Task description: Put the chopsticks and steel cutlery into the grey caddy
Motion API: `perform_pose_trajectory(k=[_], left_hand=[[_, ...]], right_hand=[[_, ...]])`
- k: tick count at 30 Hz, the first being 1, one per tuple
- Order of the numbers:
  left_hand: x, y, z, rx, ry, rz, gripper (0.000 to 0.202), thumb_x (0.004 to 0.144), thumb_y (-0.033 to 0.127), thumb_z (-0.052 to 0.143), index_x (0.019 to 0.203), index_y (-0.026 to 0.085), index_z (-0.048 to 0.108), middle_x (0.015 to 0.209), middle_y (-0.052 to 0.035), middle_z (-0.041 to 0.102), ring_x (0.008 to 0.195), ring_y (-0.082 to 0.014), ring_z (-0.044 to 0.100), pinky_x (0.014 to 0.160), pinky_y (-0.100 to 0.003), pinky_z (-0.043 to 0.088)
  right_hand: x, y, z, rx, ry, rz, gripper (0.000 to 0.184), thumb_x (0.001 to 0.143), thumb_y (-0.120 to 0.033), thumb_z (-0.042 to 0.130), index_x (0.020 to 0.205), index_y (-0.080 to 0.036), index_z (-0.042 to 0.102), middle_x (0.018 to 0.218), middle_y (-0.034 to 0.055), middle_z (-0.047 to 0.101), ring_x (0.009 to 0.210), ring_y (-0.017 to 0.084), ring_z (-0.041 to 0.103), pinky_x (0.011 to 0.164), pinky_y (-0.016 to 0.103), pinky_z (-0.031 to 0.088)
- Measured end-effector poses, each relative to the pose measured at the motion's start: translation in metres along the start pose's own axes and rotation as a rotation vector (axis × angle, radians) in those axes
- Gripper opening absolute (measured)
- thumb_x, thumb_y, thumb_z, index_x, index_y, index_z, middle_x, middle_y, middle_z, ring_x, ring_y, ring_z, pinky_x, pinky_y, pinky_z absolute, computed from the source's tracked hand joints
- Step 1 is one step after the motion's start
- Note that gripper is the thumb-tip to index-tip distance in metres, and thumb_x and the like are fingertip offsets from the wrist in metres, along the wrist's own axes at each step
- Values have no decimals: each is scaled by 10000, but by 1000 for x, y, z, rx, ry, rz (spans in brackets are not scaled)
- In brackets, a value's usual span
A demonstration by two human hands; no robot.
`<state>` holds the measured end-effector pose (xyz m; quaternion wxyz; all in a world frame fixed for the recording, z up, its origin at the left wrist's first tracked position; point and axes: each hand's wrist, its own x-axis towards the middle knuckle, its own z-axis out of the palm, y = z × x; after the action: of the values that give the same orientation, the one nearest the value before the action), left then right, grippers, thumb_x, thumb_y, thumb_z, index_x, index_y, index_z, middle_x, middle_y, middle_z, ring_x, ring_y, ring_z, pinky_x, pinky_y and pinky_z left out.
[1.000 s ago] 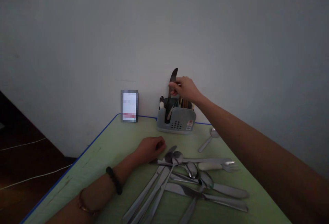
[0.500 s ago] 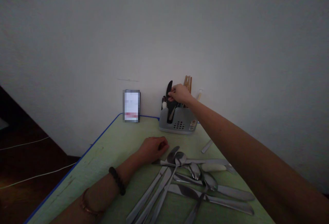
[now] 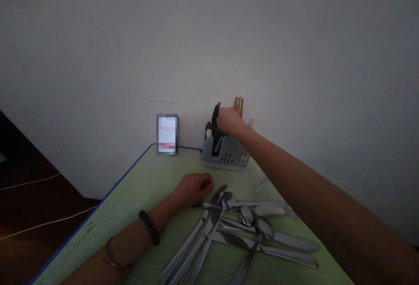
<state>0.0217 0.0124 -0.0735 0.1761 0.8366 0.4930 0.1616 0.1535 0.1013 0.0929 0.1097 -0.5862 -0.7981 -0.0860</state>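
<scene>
My right hand (image 3: pixel 229 119) is over the grey cutlery holder (image 3: pixel 213 159), its fingers curled in. It is right beside a dark, upright knife blade (image 3: pixel 215 114) that rises from the holder; whatever the fingers grip is hidden behind the hand. On the table my left hand (image 3: pixel 195 187) rests loosely curled, with nothing visible in it. It lies by the far left end of a loose pile of metal cutlery. In that pile are a spoon (image 3: pixel 228 199), a second spoon (image 3: pixel 264 228), several table knives (image 3: pixel 288 256) and a piece with a white handle (image 3: pixel 269 211).
A phone (image 3: pixel 167 134) with a blurred screen leans on the wall behind the table (image 3: pixel 137 184). Chopsticks (image 3: pixel 239 105) stand at the back of the holder. Another metal handle (image 3: pixel 261 185) lies partly under my right forearm. The table edge is blue.
My right hand has turned slightly and its fingertips, visible before beside the dark blade, are now tucked out of sight. My left hand stays in place; the view has shifted a little.
</scene>
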Motion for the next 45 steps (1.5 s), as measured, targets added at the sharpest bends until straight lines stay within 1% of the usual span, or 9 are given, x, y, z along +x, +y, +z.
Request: perform_pose_trajectory(k=[5, 8, 13, 17, 21, 30, 33, 37, 45], left_hand=[[0, 0, 0, -2, -14, -8, 204, 857, 336, 468, 867, 197, 617, 738, -1, 660, 649, -127, 565, 601, -225, 354], [-2, 0, -1, -20, -18, 4, 214, 861, 342, 462, 867, 190, 612, 717, 4, 645, 631, -121, 545, 591, -221, 352], [-11, 2, -9, -93, -104, 152, 274, 851, 427, 505, 859, 180, 624, 751, 4, 629, 666, -118, 539, 623, -218, 378], [-16, 3, -18, -158, -185, 362, 284, 753, 439, 656, 869, 183, 619, 909, -22, 624, 888, -154, 550, 820, -247, 401], [-18, 2, -20, -176, -196, 383, 191, 783, 352, 638, 861, 180, 611, 927, -31, 600, 915, -157, 532, 856, -264, 396], [-17, 1, -21, -216, -219, 283, 303, 755, 391, 641, 955, 175, 570, 991, -38, 582, 922, -161, 540, 827, -265, 429], [-21, 7, -40, -43, -313, 122, 551, 637, 444, 714, 1065, 158, 519, 1074, -74, 572, 950, -205, 550, 828, -305, 446], [-32, 20, -62, 286, -471, -128, 516, 627, 411, 674, 1038, 127, 542, 1007, -126, 628, 857, -261, 603, 739, -348, 469], [-46, 51, -53, 422, -488, -170, 506, 651, 480, 583, 994, 110, 626, 1012, -210, 666, 876, -342, 648, 711, -395, 502]], right_hand=[[-35, -1, -11, 40, 50, -6, 297, 868, -134, 412, 1072, -44, 608, 1027, 231, 661, 972, 275, 632, 830, 369, 476], [-74, 6, -5, 135, 125, 12, 360, 892, -177, 393, 1204, -84, 547, 1055, 186, 670, 986, 265, 622, 855, 371, 457], [-144, 32, 44, 361, 174, -44, 329, 909, -219, 397, 1191, -177, 562, 1067, 102, 674, 949, 206, 620, 858, 330, 459], [-175, 49, 89, 459, 187, -47, 288, 915, -237, 393, 1102, -173, 603, 1042, 102, 671, 918, 190, 615, 837, 316, 469], [-182, 53, 108, 407, 53, -108, 274, 913, -213, 398, 1052, -158, 628, 1008, 97, 675, 948, 195, 597, 873, 320, 449], [-185, 47, 103, 308, -61, -95, 248, 932, -232, 386, 977, -159, 618, 972, 88, 641, 889, 172, 590, 802, 268, 426], [-185, 46, 102, 285, -94, -73, 255, 939, -247, 373, 951, -165, 614, 963, 83, 632, 857, 167, 597, 765, 260, 418], [-184, 46, 102, 281, -129, -53, 259, 940, -255, 366, 978, -171, 608, 971, 80, 645, 859, 172, 607, 750, 258, 410], [-184, 45, 101, 274, -152, -31, 261, 933, -269, 373, 1027, -184, 602, 981, 79, 679, 870, 186, 621, 744, 264, 397]])
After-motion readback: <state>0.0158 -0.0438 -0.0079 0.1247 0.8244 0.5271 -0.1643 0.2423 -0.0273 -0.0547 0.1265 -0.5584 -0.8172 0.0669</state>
